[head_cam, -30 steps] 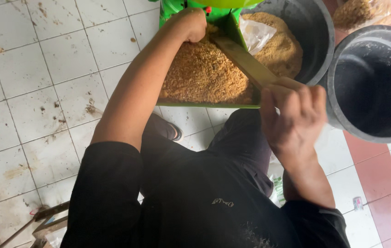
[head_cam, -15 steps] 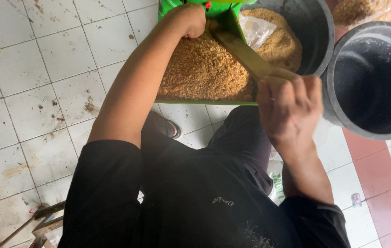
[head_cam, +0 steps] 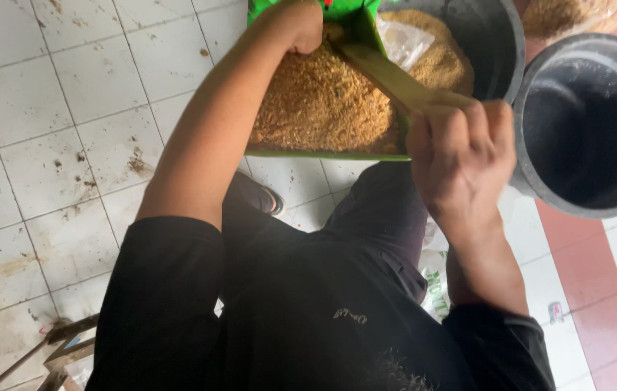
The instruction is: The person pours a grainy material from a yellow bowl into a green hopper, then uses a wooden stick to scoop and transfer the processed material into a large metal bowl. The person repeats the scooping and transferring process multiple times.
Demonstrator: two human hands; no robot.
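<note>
Tiled floor (head_cam: 69, 145): both hands' grips (head_cam: 297, 25) (head_cam: 460, 156) clench green sack (head_cam: 366, 22) of tan grain (head_cam: 323, 101).

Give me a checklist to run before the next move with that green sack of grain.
1. Left hand grips the far edge of the green sack: ok.
2. Right hand holds the near edge of the sack: ok, fingers closed over it.
3. Sack mouth open, brown grain exposed: ok.
4. Black bucket on the right upright and looks empty: ok.
5. Bucket behind the sack already holds grain: ok; how full, cannot tell.
6. Floor free of spilled grain: not ok, tiles show dirty spots.
</note>
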